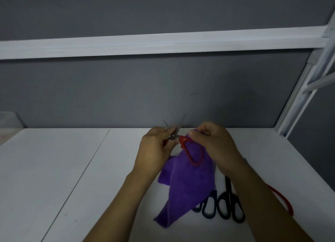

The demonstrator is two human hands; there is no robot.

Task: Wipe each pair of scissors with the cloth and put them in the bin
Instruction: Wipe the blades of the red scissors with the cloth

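At the far left edge, a pale translucent box (pixel 9 121) sits against the grey wall (pixel 126 89); whether it is the bin I cannot tell. The white desk (pixel 54 169) runs across the view, with a thin seam slanting down its left half.

Left of centre, the left hand (pixel 155 147) is raised above the desk, its grip closed on the red scissors (pixel 181 142) near the pivot. The blades are spread apart and point up and away towards the wall, blurred. One red handle loop hangs down to the right, lying against the cloth (pixel 188 183).

The cloth is purple and hangs in loose folds from between the two hands, its lower corner reaching the desk near the front edge.

The right hand (pixel 212 143) is just beside the left, its fingers pinched shut on the top of the cloth next to the red handle.

Lower right of the cloth, two more pairs lie on the desk, handles towards the person: blue scissors (pixel 208 207), partly covered by the cloth, and just beside them black scissors (pixel 230 205) with the blades pointing away under the right forearm.

Farther right, a red loop (pixel 284 200) shows past the right forearm; the arm hides most of it.

A white shelf rail (pixel 163 45) crosses the wall above, meeting a white frame (pixel 308 78) at the right.
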